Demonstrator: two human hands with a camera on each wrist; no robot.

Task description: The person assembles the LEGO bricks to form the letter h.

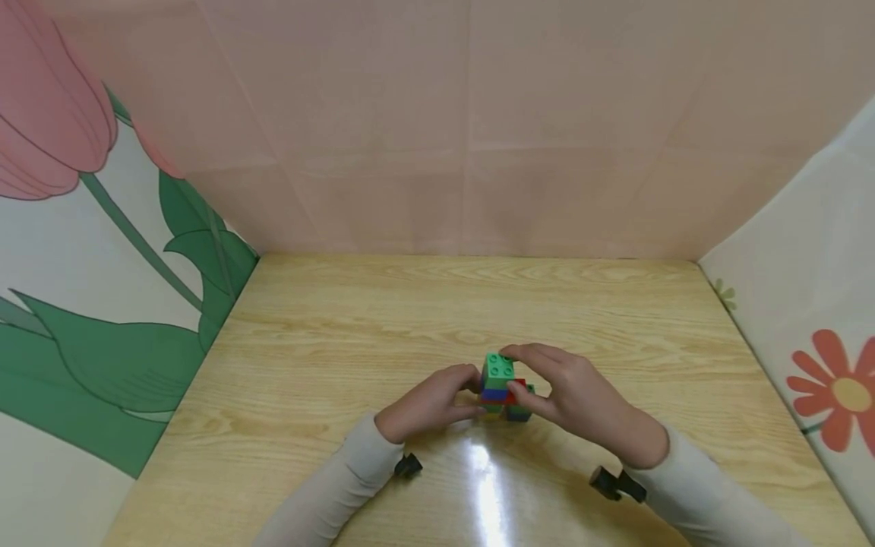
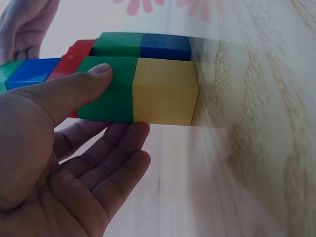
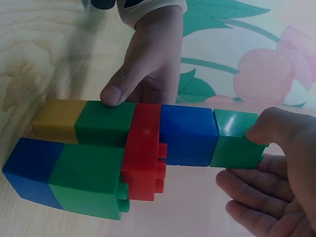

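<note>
On the table stands a small tower of toy building blocks. One column has a yellow block [image 2: 165, 91] at the bottom and a green block [image 2: 121, 96] on it. Beside it, a blue block [image 3: 32, 170] carries another green block [image 3: 89, 175] with some studs showing. A red block [image 3: 143, 153] lies above the yellow-based column, topped by a blue block [image 3: 189, 136] and a green block [image 3: 234, 133] at the very top. My left hand [image 1: 437, 399] pinches the lower green block above the yellow one. With thumb and fingers, my right hand [image 1: 581, 395] pinches the topmost green block.
The wood-grain table [image 1: 342, 319] runs back to a plain pinkish backdrop [image 1: 465, 152]. Flower-printed panels [image 1: 157, 304] stand along the left and right sides. Black wrist mounts [image 1: 408, 466] stick out from both sleeves above the tabletop.
</note>
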